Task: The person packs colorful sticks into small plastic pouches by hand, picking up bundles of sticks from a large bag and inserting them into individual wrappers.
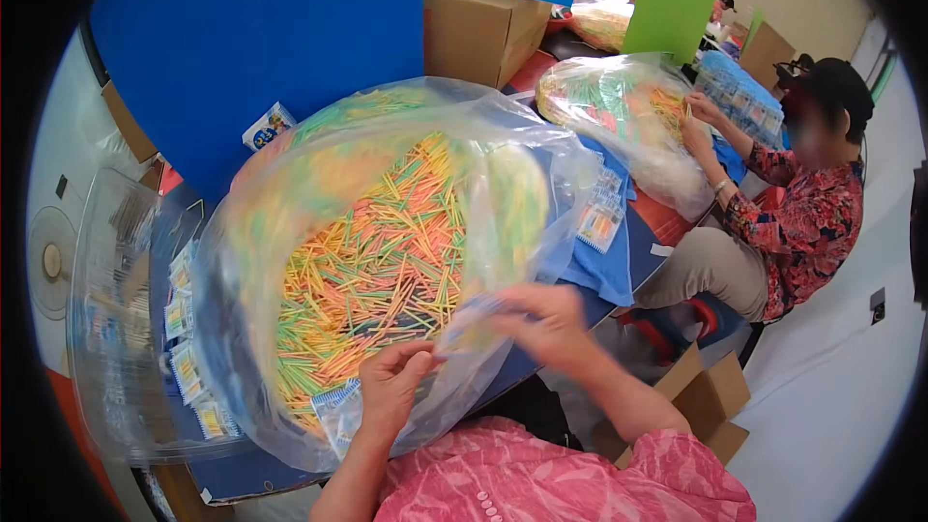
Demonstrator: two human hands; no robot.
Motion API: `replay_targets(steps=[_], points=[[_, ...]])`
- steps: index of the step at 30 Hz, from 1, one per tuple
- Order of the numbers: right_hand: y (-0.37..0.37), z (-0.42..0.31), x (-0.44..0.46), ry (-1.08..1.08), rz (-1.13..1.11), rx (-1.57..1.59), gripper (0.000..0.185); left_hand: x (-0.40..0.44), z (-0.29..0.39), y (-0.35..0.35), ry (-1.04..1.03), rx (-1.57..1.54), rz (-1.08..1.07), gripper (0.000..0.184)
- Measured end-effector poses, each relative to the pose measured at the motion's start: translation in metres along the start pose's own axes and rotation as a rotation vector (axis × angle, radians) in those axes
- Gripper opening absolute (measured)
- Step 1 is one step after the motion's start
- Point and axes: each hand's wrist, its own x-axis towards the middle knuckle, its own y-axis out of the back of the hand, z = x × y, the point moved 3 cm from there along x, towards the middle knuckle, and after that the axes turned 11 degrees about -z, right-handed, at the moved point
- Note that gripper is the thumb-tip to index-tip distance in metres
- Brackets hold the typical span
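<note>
A small clear packet (466,325), blurred, is between my two hands at the front edge of the big bag. My left hand (391,389) is closed, thumb and forefinger pinching near the packet's lower edge. At the packet's upper right is my right hand (546,319), smeared by motion, so its grip is unclear. Beyond them, a heap of thin yellow, green and pink sticks (377,261) fills a large clear plastic bag (503,184), rolled open. Beside my left wrist lie clear packets with blue-striped edges (338,413), partly hidden by the forearm.
Left of the bag are a row of packets (187,367) and a clear plastic tub (97,329). More packets (601,217) lie on a blue cloth (604,275). On the right, a co-worker (802,193) handles another bag of sticks (628,106). An open cardboard box (706,396) stands below.
</note>
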Motion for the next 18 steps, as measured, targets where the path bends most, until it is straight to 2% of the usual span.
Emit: replay_targets(steps=[1, 2, 3, 4, 6, 8, 11, 13, 15, 17, 18], points=[[0.032, 0.002, -0.007, -0.095, 0.119, 0.033, 0.017, -0.001, 0.0, 0.002, -0.008, -0.004, 0.004, 0.015], [0.062, 0.01, -0.012, -0.15, 0.197, -0.002, 0.019, -0.003, -0.002, 0.006, -0.004, -0.003, 0.024, 0.015], [0.089, 0.026, -0.017, -0.144, 0.321, 0.166, 0.02, -0.005, -0.006, 0.015, -0.001, 0.041, 0.043, 0.015], [0.121, 0.057, -0.019, -0.132, 0.394, 0.054, 0.022, -0.008, -0.01, 0.025, 0.001, 0.087, 0.069, 0.015], [0.174, 0.109, -0.022, -0.156, 0.428, -0.083, 0.021, -0.012, -0.017, 0.043, 0.002, 0.141, 0.128, 0.015], [0.178, 0.122, -0.012, -0.154, 0.416, -0.11, 0.021, -0.01, -0.026, 0.048, 0.024, 0.186, 0.131, 0.014], [0.159, 0.078, 0.004, 0.118, 0.591, -1.228, 0.018, -0.01, -0.031, 0.048, 0.039, 0.23, 0.13, 0.013], [0.116, 0.044, 0.021, 0.218, 0.519, -0.754, 0.015, -0.011, -0.033, 0.044, 0.057, 0.276, 0.091, 0.012], [0.05, 0.017, 0.047, 0.314, 0.139, -0.623, 0.011, -0.012, -0.035, 0.042, 0.058, 0.281, 0.088, 0.013], [-0.006, 0.024, 0.081, 0.395, -0.1, -0.616, 0.015, -0.012, -0.033, 0.04, 0.032, 0.273, 0.071, 0.013], [-0.028, 0.042, 0.092, 0.279, -0.232, -0.707, 0.019, -0.014, -0.03, 0.04, 0.033, 0.277, 0.082, 0.013]])
